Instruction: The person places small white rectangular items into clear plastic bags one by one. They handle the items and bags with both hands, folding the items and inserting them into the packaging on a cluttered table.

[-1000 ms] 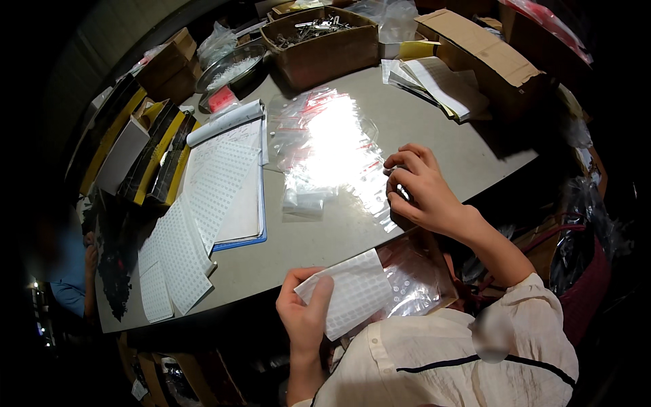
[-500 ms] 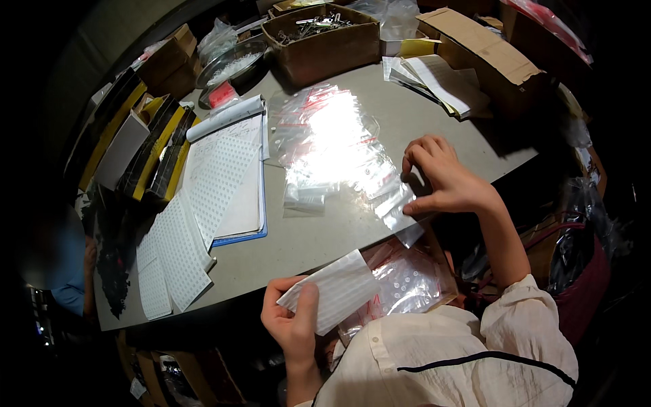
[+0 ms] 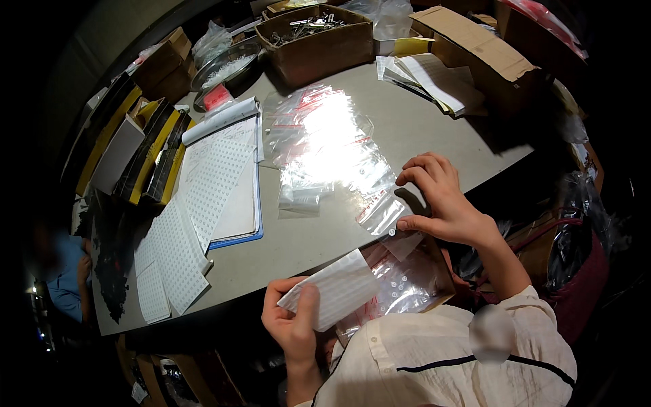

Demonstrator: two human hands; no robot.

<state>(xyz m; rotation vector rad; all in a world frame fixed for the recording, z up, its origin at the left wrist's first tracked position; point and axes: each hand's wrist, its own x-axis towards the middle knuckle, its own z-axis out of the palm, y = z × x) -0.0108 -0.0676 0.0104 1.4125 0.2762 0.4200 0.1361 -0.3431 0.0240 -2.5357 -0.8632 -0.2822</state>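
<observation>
Plastic bags (image 3: 332,152) separate a brown box (image 3: 322,53) from the half-spread right hand (image 3: 444,201); the left hand (image 3: 294,321) pinches a white sheet (image 3: 340,289).

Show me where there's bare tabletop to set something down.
One patch lies between the clear bags, the loose papers and the right hand. Another lies right of the blue clipboard, up to the near edge of the table. The far side is crowded with a brown box, the left with printed sheets.
</observation>
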